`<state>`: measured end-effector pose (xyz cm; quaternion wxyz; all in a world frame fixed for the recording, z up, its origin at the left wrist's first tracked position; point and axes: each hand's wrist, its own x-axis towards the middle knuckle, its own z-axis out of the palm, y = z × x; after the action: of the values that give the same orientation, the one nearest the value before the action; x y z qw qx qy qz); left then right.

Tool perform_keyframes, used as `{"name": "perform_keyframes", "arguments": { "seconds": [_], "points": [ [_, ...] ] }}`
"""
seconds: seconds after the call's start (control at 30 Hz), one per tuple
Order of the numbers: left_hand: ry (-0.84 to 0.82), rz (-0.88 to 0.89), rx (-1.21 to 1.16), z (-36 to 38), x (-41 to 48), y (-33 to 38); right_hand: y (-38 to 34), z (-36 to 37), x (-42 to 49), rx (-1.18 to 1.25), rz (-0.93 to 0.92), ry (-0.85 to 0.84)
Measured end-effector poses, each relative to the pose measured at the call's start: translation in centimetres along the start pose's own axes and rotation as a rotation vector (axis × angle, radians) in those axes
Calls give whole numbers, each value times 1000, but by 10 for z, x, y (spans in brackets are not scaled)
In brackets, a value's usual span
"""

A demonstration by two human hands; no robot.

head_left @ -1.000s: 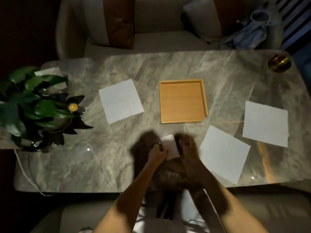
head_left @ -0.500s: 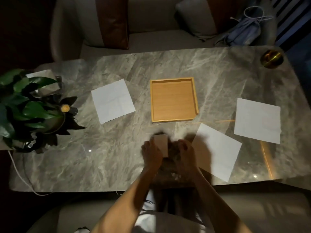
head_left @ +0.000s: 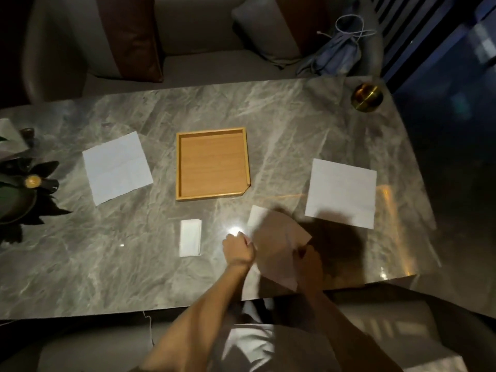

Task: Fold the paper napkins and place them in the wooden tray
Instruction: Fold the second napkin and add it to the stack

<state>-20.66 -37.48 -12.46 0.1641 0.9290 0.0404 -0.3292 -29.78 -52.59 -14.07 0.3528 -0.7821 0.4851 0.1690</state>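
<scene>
A square wooden tray (head_left: 179,167) lies in the middle of the marble table with nothing in it. In front of it rests a small folded napkin (head_left: 190,238), lying free. Right of that, my left hand (head_left: 239,247) and my right hand (head_left: 308,255) both pinch the edges of an open napkin (head_left: 276,245), which is lifted and bent off the table near the front edge. One flat napkin (head_left: 117,167) lies left of the tray, and another flat napkin (head_left: 341,192) lies to the right.
A potted plant (head_left: 18,189) stands at the table's left edge. A round brass dish (head_left: 367,97) sits at the far right corner. A sofa with cushions and a blue cloth bag (head_left: 338,53) lies beyond the table.
Both hands let go of the small folded napkin, which now lies on the table, and moved right to take hold of the open napkin and lift it.
</scene>
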Motion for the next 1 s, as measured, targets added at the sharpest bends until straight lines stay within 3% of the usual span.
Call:
{"name": "perform_keyframes", "arguments": {
  "seconds": [0.07,0.13,0.2,0.27,0.37,0.5,0.63,0.7,0.73,0.8,0.87,0.9,0.93,1.0],
  "points": [
    [-55,9,-263,-15,-4,9,-5,-17,4,105,-98,-147],
    [-152,73,-516,-49,-14,17,-21,-41,7,8,-204,-323],
    [-201,161,-621,-97,-21,26,-48,-70,13,-96,-340,-370],
    [-211,246,-743,-156,-29,34,-93,-106,10,63,-437,-420],
    [-244,391,-972,-248,-55,45,-174,-159,-17,349,-594,-709],
    [-271,516,-1041,-348,-97,50,-261,-202,-64,443,-746,-934],
    [-175,585,-1175,-408,-125,37,-317,-223,-106,547,-866,-940],
    [-124,638,-1356,-424,-128,30,-337,-227,-123,671,-900,-891],
    [-169,646,-1520,-429,-125,26,-345,-228,-132,717,-916,-827],
    [-408,660,-1755,-430,-117,18,-359,-231,-150,777,-929,-671],
    [-599,677,-1745,-426,-114,12,-368,-232,-163,816,-928,-544],
    [-607,673,-1705,-425,-112,9,-370,-233,-168,812,-942,-477],
    [-551,664,-1642,-425,-107,6,-372,-234,-171,792,-964,-408],
    [-290,643,-1455,-430,-100,5,-374,-233,-174,764,-992,-286]
  ]
}}
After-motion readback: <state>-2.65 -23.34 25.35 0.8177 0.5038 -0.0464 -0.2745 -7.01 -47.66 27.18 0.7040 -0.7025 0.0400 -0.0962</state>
